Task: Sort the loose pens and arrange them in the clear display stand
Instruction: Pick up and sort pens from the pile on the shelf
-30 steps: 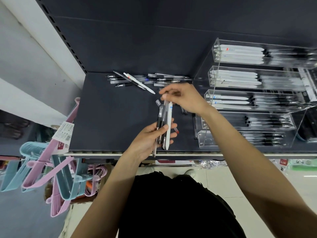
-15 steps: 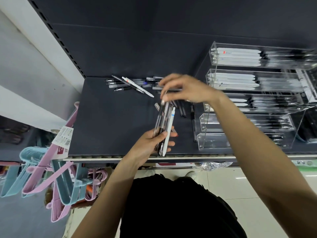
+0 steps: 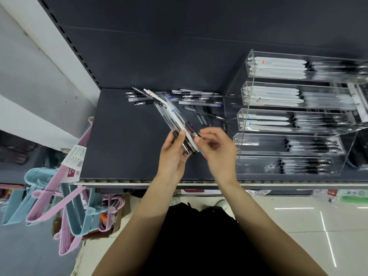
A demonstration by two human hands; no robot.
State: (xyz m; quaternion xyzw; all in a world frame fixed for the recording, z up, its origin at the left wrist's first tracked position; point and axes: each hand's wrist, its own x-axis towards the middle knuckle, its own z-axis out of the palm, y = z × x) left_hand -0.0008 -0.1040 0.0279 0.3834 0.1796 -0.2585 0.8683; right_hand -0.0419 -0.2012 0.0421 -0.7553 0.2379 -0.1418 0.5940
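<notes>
Dark grey shelf [image 3: 123, 148], matching back panel. Left hand [image 3: 172, 154] grip clamped on pen bundle [image 3: 175, 124], above shelf. Right hand [image 3: 216, 149] fingers pinch bundle's lower end. Loose pens [image 3: 191, 99] piled at shelf rear. Clear display stand [image 3: 294, 120] on shelf right. Pastel hangers [image 3: 55, 198] left of shelf; tiled floor [image 3: 308, 220] below.

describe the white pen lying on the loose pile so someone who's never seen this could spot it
Start at the clear display stand on the dark shelf, then look left to the loose pens against the back panel. The white pen lies diagonally across the pile's left end, the only opaque white barrel among clear and black ones.
</notes>
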